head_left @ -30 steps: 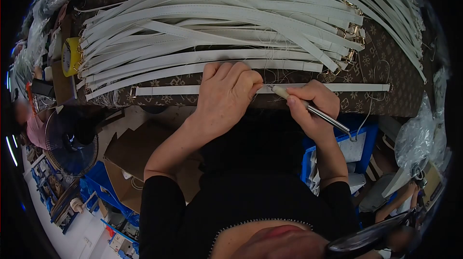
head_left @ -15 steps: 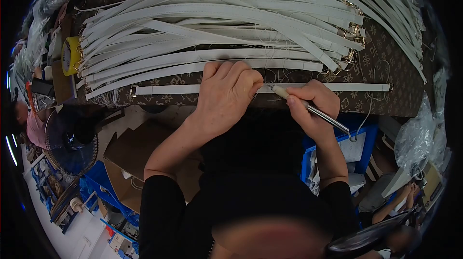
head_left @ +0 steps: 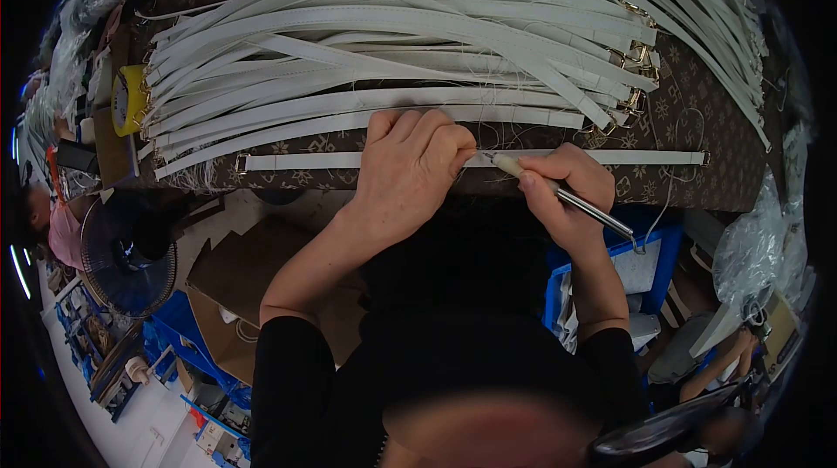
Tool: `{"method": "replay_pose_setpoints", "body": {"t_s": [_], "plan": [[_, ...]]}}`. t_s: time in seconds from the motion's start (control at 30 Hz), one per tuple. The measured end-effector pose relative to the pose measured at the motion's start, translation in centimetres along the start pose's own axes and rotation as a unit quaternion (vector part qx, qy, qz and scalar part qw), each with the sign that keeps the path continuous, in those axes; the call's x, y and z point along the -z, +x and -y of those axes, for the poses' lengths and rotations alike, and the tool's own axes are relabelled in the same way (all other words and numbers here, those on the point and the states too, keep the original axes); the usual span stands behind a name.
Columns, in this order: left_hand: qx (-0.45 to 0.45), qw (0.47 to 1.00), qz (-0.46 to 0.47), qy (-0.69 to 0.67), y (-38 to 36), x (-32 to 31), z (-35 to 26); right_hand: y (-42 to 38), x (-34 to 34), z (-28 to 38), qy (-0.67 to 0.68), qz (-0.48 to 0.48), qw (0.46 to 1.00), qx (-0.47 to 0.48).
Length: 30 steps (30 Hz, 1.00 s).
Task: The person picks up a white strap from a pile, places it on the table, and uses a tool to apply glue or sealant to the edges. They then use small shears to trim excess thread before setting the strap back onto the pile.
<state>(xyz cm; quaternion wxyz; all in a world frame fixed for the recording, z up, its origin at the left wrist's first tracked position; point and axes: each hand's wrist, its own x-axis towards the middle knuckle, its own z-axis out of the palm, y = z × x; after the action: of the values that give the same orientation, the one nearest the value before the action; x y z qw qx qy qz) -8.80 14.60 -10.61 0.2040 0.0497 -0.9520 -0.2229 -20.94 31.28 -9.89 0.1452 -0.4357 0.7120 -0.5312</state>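
Head-worn view from close above the bare left grip [head_left: 405, 163] and bare right grip [head_left: 574, 189], facing down onto a brown flower-patterned worktop [head_left: 645, 189].

Over at the table, the person's left hand [head_left: 410, 163] bends its fingers down onto a white strap [head_left: 309, 162] that runs left to right along the near side of the patterned cloth [head_left: 676, 115]. The right hand [head_left: 568, 191] grips a pen-like tool [head_left: 602, 216], its tip close by the left fingertips. Beyond lies a pile of white straps [head_left: 366, 21], with another bundle [head_left: 702, 19] far right and a yellow roll [head_left: 122, 102] at the left.
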Motion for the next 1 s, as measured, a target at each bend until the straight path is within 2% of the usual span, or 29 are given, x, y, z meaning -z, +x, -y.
{"method": "replay_pose_setpoints", "body": {"t_s": [0.27,0.33,0.37,0.4,0.43,0.47,0.5,0.53,0.57,0.6,0.77,0.83,0.9,0.97,1.0], "plan": [[-0.001,1.000,0.000,-0.005,0.0,0.4,0.2,-0.1,0.3,-0.2,0.007,0.013,1.000,0.015],[0.078,0.983,0.037,-0.161,0.0,1.8,0.6,-0.5,0.5,-0.5,0.077,0.002,0.997,-0.026],[0.077,0.983,0.037,-0.160,-0.1,2.3,0.5,-0.5,0.6,-0.5,0.077,0.002,0.997,-0.025],[0.161,0.941,-0.056,-0.291,-0.2,2.8,0.4,-0.6,0.7,-0.5,0.105,-0.001,0.994,-0.039],[0.240,0.867,-0.145,-0.413,-0.2,3.3,0.4,-0.7,0.8,-0.4,0.134,-0.004,0.990,-0.054],[0.185,0.941,-0.063,-0.276,-0.2,4.3,1.0,-0.8,0.9,-0.4,0.133,-0.006,0.990,-0.054],[0.185,0.941,-0.063,-0.275,0.1,4.1,0.8,-0.9,0.8,-0.4,0.177,-0.025,0.981,-0.071],[0.124,0.981,0.019,-0.148,0.3,3.7,0.3,-0.9,0.8,-0.4,0.222,-0.040,0.970,-0.086],[0.060,0.993,0.100,-0.017,0.5,3.5,-0.1,-0.9,0.9,-0.5,0.223,-0.038,0.970,-0.084],[0.059,0.992,0.112,0.009,0.3,3.1,-0.2,-0.9,1.0,-0.6,0.238,-0.038,0.966,-0.091],[0.058,0.991,0.120,-0.013,0.8,3.1,-0.5,-1.1,2.0,0.2,0.293,-0.071,0.946,-0.117],[0.068,0.988,0.137,-0.031,0.8,3.1,-0.6,-0.8,2.5,1.2,0.245,-0.111,0.962,-0.055],[-0.016,0.999,0.027,0.035,0.6,2.4,-0.7,-0.7,2.7,1.7,0.241,-0.125,0.960,-0.063],[-0.042,0.998,-0.005,0.050,0.1,2.1,-0.5,-0.4,2.2,2.0,0.215,-0.146,0.956,-0.136],[-0.064,0.995,-0.037,0.069,-0.1,2.0,-0.4,-0.6,2.2,1.6,0.215,-0.148,0.956,-0.135]]}}
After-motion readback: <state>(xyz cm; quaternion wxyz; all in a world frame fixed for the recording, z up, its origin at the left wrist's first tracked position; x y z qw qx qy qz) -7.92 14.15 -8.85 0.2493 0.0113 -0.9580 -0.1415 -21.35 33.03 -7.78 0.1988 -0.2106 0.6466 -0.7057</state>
